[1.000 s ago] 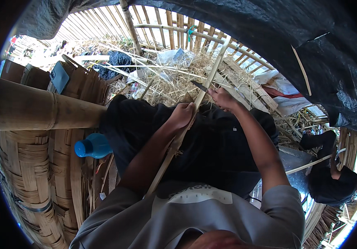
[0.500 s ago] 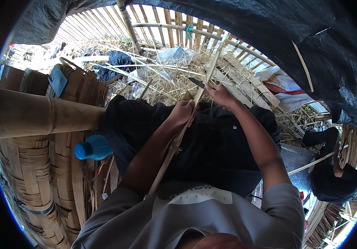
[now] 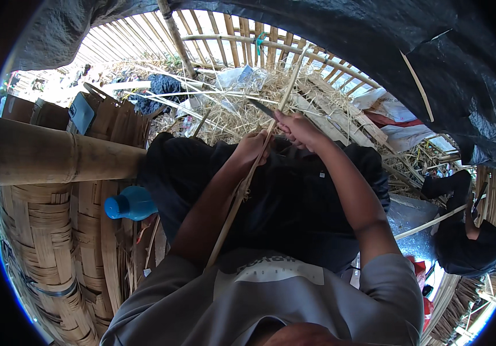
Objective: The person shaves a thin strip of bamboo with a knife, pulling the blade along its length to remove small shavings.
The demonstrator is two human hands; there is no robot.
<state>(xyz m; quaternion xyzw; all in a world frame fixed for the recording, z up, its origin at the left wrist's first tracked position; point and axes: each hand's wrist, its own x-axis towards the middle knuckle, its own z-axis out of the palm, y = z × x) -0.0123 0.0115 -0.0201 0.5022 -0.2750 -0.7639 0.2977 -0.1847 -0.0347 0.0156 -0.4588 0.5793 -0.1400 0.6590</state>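
Observation:
A long, pale bamboo strip [image 3: 240, 196] slants from my chest up across my lap and away over the shavings. My left hand [image 3: 252, 148] is closed around its middle. Just beyond, my right hand [image 3: 299, 130] grips a knife [image 3: 263, 108] whose dark blade crosses the strip and points to the left. The knife's handle is hidden in my fingers. A frayed bit of fibre sticks out from the strip below my left hand. Pale bamboo shavings [image 3: 230, 118] lie heaped on the ground past my knees.
A thick bamboo pole [image 3: 63, 153] runs in from the left to my leg. Below it are a blue bottle [image 3: 131, 203] and woven bamboo baskets [image 3: 40, 242]. A phone [image 3: 82, 112] rests on bamboo pieces. Dark sheeting [image 3: 432, 63] hangs overhead; another person [image 3: 470, 248] sits at the right.
My right hand has come back nearer to my left hand, bringing the knife down along the strip. The strip now shows its narrower edge.

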